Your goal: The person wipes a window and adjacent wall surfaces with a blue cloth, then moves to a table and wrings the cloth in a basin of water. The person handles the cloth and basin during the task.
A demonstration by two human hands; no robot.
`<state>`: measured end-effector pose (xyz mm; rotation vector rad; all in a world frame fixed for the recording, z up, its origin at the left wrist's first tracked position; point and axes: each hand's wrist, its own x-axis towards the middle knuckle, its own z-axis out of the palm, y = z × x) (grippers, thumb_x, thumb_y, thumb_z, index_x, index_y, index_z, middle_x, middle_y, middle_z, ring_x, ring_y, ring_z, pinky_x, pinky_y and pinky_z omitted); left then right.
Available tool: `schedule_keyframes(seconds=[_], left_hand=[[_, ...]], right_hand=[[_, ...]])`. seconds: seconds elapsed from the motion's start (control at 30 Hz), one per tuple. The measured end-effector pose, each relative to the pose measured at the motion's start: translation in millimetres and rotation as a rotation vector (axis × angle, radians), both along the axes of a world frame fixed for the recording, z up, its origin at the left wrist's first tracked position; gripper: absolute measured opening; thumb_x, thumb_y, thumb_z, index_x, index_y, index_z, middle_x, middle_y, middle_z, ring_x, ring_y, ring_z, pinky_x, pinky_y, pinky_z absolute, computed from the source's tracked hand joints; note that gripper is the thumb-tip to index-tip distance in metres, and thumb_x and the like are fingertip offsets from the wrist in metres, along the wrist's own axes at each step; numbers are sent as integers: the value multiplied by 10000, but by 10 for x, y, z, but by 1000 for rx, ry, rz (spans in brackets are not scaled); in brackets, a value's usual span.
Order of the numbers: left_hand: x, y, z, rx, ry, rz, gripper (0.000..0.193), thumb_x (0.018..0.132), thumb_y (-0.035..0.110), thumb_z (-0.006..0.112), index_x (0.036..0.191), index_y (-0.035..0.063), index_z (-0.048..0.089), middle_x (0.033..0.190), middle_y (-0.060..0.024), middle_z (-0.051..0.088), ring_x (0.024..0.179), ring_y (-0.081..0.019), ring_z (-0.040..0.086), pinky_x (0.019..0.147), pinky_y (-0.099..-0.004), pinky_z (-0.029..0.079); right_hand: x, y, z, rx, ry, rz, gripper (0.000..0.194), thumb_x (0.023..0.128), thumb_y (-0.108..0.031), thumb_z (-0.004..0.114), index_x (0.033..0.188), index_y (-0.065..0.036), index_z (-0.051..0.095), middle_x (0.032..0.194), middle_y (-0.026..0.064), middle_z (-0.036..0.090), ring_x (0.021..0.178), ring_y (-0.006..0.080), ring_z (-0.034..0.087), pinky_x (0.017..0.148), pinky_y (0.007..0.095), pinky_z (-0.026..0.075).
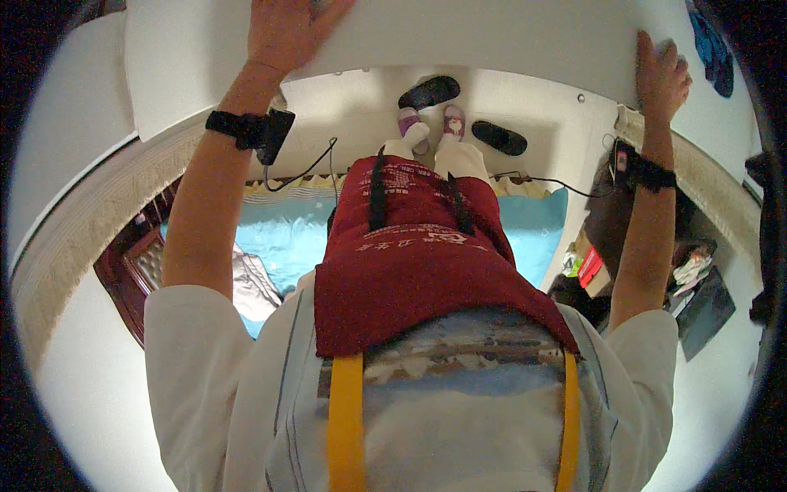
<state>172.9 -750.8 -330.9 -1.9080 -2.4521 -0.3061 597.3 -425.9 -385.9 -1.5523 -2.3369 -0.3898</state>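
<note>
My left hand (284,31) is raised at the top, over a white flat surface (461,37). Its thumb stands apart, and the frame cuts off the fingers. My right hand (663,77) is up at the far right, fingers parted and a little bent, nothing seen in it. Whether either hand touches the white surface cannot be told. Each wrist bears a black strap with a small box, the left one (249,130) and the right one (645,169); both have cables. I wear a dark red apron (424,270) with white writing and yellow straps (347,424).
A bed with a blue sheet (529,227) lies around my legs, grey cloth (252,286) on it. Dark slippers (430,92) lie on the floor near my purple footwear (455,123). A dark wood tufted panel (144,258) stands left. Assorted items, including a red box (590,267), sit right.
</note>
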Motion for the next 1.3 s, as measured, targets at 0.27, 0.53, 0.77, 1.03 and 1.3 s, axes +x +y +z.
schedule_keyframes(seconds=[0.27,0.53,0.77,1.03,1.3], left_hand=[[-18,37,-22,-42,14,38,663,948,469,575,1484,116,412,1567,-183,311,1455,-398,256,1171,-582,177],[-86,75,-177,-20,187,5,587,1002,453,462,1517,189,361,1594,-124,293,1472,-303,265,1205,-505,157],[108,125,45,-29,120,57,607,965,428,546,1491,160,409,1597,-104,282,1491,-287,220,1217,-513,140],[203,241,147,-63,31,91,614,937,360,586,1486,146,413,1583,-119,307,1484,-302,224,1222,-505,126],[238,261,162,31,-7,13,586,915,363,591,1435,121,474,1567,-137,336,1462,-331,273,1197,-559,149]], right_hand=[[38,62,19,-47,-309,8,876,852,-786,449,1391,-98,508,1366,230,503,1247,452,471,1030,577,373],[-2,-83,102,-2,5,6,872,877,-732,462,1397,-32,490,1389,328,455,1283,550,402,1090,632,284],[-54,-175,292,-116,-4,-71,848,913,-645,485,1458,1,408,1505,354,307,1391,573,245,1150,641,164],[-13,-200,502,-212,100,-112,825,932,-591,484,1465,31,379,1515,351,281,1423,546,191,1173,602,123],[17,-193,655,-240,156,-122,787,924,-527,545,1455,26,370,1517,335,276,1422,536,197,1168,599,140]])
